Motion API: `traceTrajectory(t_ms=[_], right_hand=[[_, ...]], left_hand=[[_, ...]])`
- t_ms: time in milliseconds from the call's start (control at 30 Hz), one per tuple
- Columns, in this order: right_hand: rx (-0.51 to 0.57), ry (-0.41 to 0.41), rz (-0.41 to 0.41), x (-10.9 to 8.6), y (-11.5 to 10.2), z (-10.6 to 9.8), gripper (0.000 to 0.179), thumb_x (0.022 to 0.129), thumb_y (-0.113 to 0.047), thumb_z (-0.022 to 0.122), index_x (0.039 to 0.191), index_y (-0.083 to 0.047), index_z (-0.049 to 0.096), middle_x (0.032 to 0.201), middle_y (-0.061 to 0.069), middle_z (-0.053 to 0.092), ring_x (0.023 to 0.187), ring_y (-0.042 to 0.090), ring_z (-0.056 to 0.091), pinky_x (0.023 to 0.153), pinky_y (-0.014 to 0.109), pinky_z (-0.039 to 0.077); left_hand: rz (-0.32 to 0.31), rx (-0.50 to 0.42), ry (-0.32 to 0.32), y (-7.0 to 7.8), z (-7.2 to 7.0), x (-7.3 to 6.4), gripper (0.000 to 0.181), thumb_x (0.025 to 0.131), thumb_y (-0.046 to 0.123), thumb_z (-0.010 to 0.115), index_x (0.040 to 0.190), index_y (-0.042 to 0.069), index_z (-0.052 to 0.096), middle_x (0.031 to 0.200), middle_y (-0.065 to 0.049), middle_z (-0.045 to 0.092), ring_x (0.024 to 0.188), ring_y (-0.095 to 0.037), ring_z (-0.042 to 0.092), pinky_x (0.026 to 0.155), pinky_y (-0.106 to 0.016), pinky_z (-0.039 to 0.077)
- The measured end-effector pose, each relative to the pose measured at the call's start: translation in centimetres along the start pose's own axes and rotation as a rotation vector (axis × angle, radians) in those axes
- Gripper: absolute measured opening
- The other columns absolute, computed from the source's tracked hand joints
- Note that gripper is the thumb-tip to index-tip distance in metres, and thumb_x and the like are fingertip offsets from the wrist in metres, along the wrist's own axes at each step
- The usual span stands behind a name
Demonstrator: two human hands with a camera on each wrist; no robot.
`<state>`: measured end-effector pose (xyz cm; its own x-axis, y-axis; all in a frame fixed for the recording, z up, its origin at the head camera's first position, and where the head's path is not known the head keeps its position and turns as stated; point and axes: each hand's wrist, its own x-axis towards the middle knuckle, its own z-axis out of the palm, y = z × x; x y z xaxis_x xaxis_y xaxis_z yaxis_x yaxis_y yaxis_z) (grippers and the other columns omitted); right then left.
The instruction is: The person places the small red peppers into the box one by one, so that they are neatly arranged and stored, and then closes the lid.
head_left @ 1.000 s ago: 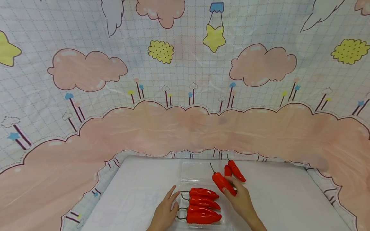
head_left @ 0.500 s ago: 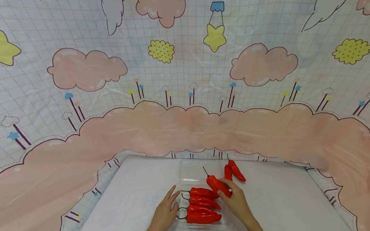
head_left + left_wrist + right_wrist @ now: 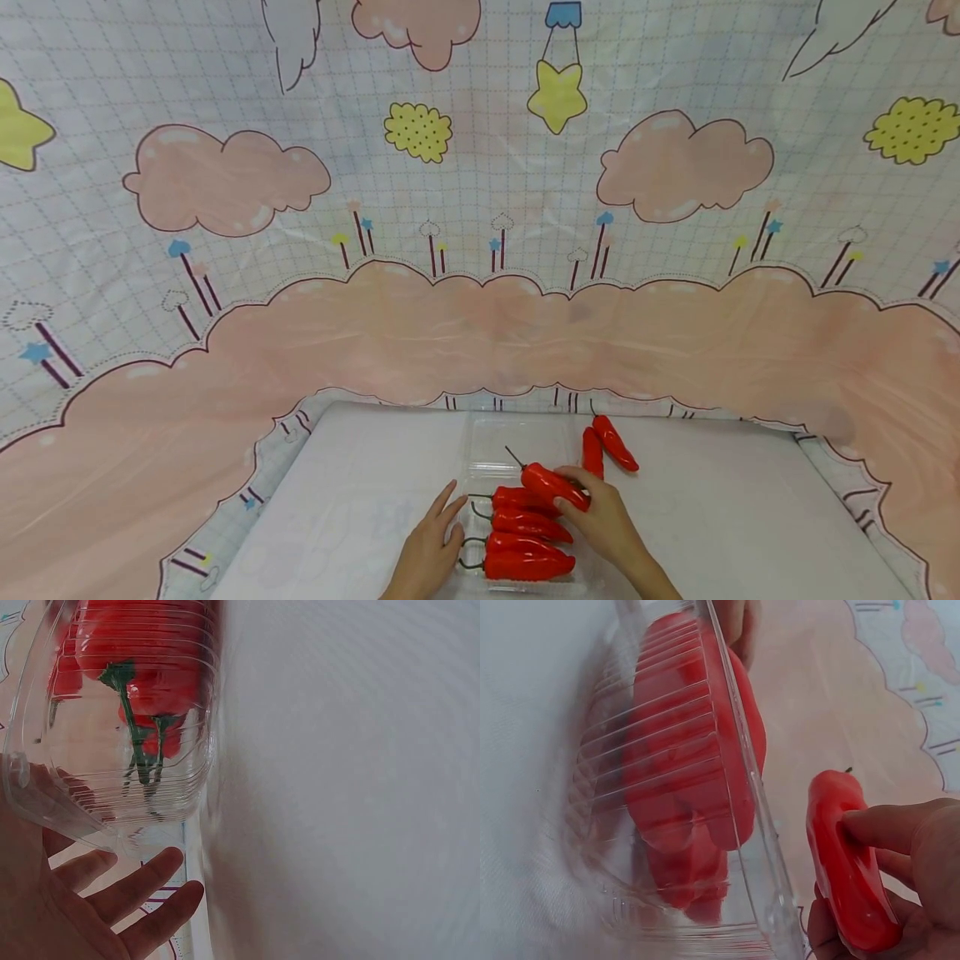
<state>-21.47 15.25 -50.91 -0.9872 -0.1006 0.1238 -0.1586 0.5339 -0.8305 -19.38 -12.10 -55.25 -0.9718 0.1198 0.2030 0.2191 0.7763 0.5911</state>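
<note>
Well inside side edges of white tabletop (image 3: 750,508), pinching pepper (image 3: 549,483) in right hand (image 3: 603,518) above tub (image 3: 169,802), spread left hand (image 3: 426,546) beside, before patterned cloth (image 3: 480,333).

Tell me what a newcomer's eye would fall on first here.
Most likely the row of glossy red peppers, lying in a clear plastic box beside the left hand. Next, probably, the single pepper that the right hand holds above the row's far end. Then the pink clouds and yellow stars on the cloth filling the upper part of the head view.
</note>
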Motion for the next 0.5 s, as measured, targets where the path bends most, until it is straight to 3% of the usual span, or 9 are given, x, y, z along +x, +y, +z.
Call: traceTrajectory(t_ms=[500], right_hand=[[0.007,-0.115,-0.009,1.02,0.15,0.83,0.045,0.083,-0.016,0.077,0.125,-0.013,0.062,0.122,0.006,0.067,0.108,0.024,0.061,0.091,0.045,0.057]], left_hand=[[0.012,0.01,0.01,0.04,0.0,0.01,0.039,0.094,0.013,0.057,0.133,0.012,0.061,0.153,-0.004,0.046,0.12,-0.029,0.062,0.095,-0.051,0.053]])
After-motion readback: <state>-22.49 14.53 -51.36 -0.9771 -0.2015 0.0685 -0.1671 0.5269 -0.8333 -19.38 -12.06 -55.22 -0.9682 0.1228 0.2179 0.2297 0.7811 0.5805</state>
